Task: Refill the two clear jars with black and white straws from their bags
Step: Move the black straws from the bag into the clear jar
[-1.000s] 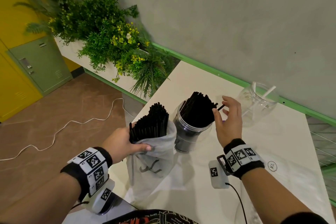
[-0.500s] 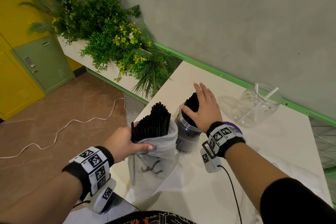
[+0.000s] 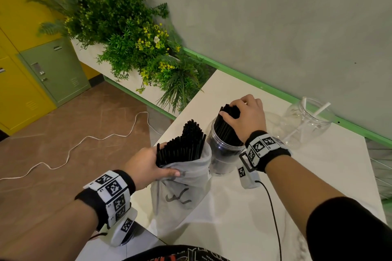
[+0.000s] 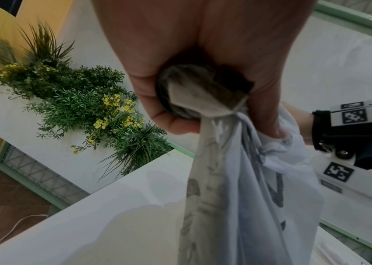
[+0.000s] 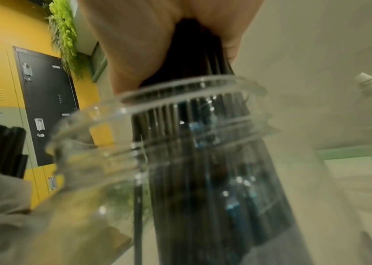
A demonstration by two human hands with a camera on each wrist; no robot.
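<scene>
A grey cloth bag [image 3: 182, 188] stands on the white table [image 3: 318, 176] with a bundle of black straws [image 3: 182, 144] sticking out of its mouth. My left hand [image 3: 148, 165] grips the bag's neck around them [image 4: 203, 93]. Right of it a clear jar [image 3: 222, 154] is packed with black straws [image 3: 227, 127]. My right hand [image 3: 244, 116] curls over their tops and grips the bundle [image 5: 198, 59]. A second clear jar [image 3: 307, 121] at the back right holds two white straws [image 3: 320, 110].
A planter of green plants with yellow flowers [image 3: 131, 48] runs along the table's left end. Green trim [image 3: 265, 85] borders the grey wall behind. A white cable [image 3: 84, 140] snakes over the brown floor. Yellow and green lockers [image 3: 31, 70] stand at left.
My right hand moved from beside the jar's right onto the black straws, then curled its fingers down around their tops. My left hand kept its hold on the bag.
</scene>
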